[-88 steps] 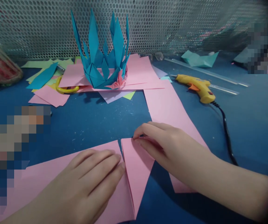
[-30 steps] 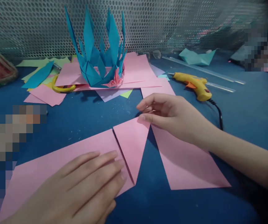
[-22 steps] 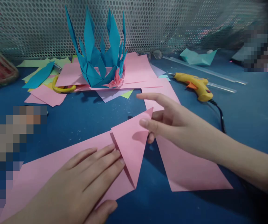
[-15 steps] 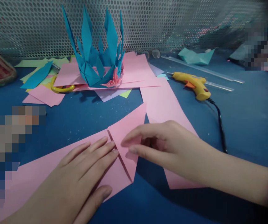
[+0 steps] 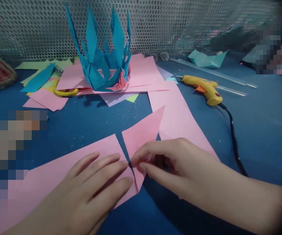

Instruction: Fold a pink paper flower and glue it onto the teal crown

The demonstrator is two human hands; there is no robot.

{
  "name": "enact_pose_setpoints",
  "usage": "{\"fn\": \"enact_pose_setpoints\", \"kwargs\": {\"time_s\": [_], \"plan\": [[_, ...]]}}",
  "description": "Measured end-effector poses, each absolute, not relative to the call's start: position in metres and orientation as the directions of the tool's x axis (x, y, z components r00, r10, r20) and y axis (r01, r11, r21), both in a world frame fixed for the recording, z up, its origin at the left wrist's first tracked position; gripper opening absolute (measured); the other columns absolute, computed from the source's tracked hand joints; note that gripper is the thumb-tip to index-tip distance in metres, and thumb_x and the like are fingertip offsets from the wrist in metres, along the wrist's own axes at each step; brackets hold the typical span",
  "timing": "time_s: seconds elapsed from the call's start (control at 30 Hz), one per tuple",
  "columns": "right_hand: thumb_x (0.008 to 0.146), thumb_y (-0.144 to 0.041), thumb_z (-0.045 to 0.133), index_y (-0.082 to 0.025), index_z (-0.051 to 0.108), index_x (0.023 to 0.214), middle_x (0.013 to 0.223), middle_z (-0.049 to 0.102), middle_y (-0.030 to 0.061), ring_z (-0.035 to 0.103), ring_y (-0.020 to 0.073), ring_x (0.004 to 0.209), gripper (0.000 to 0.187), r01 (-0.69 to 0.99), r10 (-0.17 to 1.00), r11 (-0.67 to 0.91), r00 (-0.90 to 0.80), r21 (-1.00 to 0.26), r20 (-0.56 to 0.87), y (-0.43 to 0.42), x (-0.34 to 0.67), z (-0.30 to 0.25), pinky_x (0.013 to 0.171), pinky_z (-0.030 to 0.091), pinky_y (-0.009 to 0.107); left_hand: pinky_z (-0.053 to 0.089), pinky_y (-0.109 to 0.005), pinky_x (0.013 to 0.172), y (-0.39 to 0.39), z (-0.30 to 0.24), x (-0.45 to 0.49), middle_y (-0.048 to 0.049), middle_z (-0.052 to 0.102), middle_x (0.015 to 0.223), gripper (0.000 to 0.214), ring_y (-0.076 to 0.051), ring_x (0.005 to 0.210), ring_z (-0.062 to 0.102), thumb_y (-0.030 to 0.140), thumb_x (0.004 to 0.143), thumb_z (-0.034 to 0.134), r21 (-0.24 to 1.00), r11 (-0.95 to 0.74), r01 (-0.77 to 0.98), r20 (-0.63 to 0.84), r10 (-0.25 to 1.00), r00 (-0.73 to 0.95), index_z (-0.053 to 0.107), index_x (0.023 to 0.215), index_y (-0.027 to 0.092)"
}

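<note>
A large sheet of pink paper lies on the blue table. My left hand rests flat on it with fingers stretched out, the fingertips near its torn right edge. At that edge a pink paper flap is split from the sheet by a gap, wide at the top and narrowing to the lower corner, where the two still appear joined. Thumb and index finger of my right hand pinch the flap near its lower part. The other right fingers are curled and partly hidden.
Behind stands a blue folded-paper crown with a pink paper figure. A yellow glue gun with a black cord lies right, near clear glue sticks. Another pink sheet and yellow-handled scissors are also there.
The gap between flap and sheet has opened from the top downward. The flap and my right hand have shifted right, the hand also lower. My left thumb has moved up beside the tear.
</note>
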State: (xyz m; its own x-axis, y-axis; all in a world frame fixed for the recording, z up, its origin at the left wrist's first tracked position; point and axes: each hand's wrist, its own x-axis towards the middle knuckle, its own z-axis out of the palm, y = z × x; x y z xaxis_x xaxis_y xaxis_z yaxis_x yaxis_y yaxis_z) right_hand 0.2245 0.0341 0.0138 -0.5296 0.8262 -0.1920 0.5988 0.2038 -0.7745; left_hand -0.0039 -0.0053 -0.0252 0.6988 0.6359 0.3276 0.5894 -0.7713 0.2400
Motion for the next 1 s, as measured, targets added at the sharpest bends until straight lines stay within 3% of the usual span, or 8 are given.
{"fn": "enact_pose_setpoints", "kwargs": {"time_s": [0.23,0.5,0.7,0.87,1.0], "plan": [[0.086,-0.012,0.054,-0.024,0.07,0.092,0.069,0.07,-0.0056,0.052,0.0065,0.042,0.021,0.623,0.835,0.192,-0.509,-0.759,-0.207,0.0373,0.2229,0.0127,0.048,0.042,0.02,0.02,-0.028,0.115,-0.0055,-0.0287,-0.0046,0.0069,0.066,0.127,0.045,-0.012,0.127,0.048,0.005,0.092,0.037,0.199,-0.777,0.598,0.314,0.628,0.712,0.061,0.122,0.03],[0.084,-0.008,0.053,-0.024,0.069,0.086,0.075,0.071,-0.0058,0.059,0.0085,0.059,0.022,0.602,0.833,0.246,-0.532,-0.759,-0.152,0.0349,0.2238,0.0092,0.054,0.044,0.018,0.025,-0.03,0.114,-0.0066,-0.0291,-0.0052,0.0033,0.067,0.124,0.037,-0.014,0.125,0.051,0.012,0.093,0.043,0.174,-0.786,0.594,0.333,0.614,0.715,0.061,0.121,0.028],[0.081,-0.005,0.053,-0.024,0.071,0.085,0.076,0.072,-0.0054,0.064,0.0096,0.065,0.027,0.612,0.816,0.262,-0.554,-0.746,-0.168,0.0359,0.2251,0.0106,0.058,0.046,0.018,0.024,-0.031,0.115,-0.0074,-0.0297,-0.006,0.0033,0.066,0.127,0.042,-0.014,0.127,0.048,0.008,0.094,0.038,0.193,-0.78,0.596,0.329,0.623,0.709,0.061,0.122,0.029],[0.08,-0.005,0.054,-0.024,0.072,0.085,0.076,0.072,-0.0048,0.064,0.0098,0.064,0.027,0.618,0.819,0.271,-0.551,-0.738,-0.16,0.037,0.2244,0.0125,0.055,0.045,0.018,0.029,-0.035,0.113,-0.0076,-0.0307,-0.0074,0.0029,0.064,0.129,0.042,-0.016,0.127,0.048,0.01,0.094,0.041,0.174,-0.795,0.582,0.314,0.605,0.732,0.061,0.123,0.033],[0.079,-0.004,0.054,-0.024,0.072,0.084,0.074,0.072,-0.0051,0.062,0.0089,0.058,0.028,0.613,0.822,0.267,-0.548,-0.744,-0.156,0.0365,0.2253,0.0121,0.052,0.044,0.018,0.029,-0.033,0.113,-0.0082,-0.0286,-0.0051,0.0043,0.066,0.125,0.041,-0.015,0.124,0.051,0.01,0.094,0.039,0.171,-0.782,0.599,0.328,0.619,0.714,0.062,0.12,0.032]]}}
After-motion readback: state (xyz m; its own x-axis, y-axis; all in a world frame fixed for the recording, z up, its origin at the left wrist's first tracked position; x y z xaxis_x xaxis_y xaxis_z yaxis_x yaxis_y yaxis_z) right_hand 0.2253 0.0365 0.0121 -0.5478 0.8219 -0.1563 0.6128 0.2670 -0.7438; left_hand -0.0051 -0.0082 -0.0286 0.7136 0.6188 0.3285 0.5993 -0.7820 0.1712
